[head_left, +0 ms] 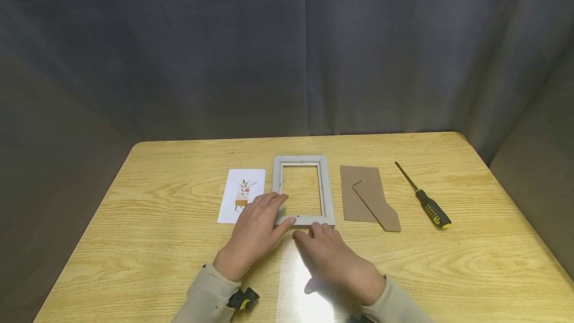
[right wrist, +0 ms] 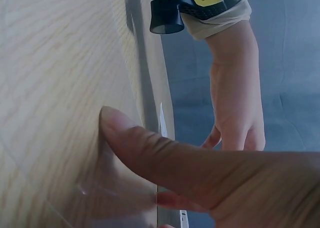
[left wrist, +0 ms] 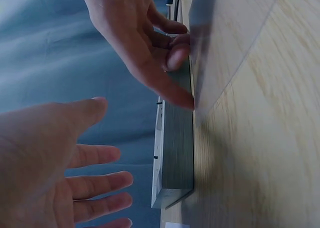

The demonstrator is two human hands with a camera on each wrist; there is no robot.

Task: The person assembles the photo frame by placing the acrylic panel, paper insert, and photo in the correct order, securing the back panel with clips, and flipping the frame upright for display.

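Hovering at the frame [head_left: 327,188], left hand [head_left: 257,223] relaxed, empty, right hand [head_left: 334,258] half-curled over clear sheet [head_left: 292,288] before it, hold unclear

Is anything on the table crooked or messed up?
A bit: the brown flap slants across the brown board and pokes past its near right corner, so it looks crooked. Nothing looks spilled.

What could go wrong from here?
The clear sheet could get smudged, as the right hand's thumb appears to touch it. Its edge lies close to the wooden frame, so the two might knock together. The left hand is near the printed card, and could nudge it aside.
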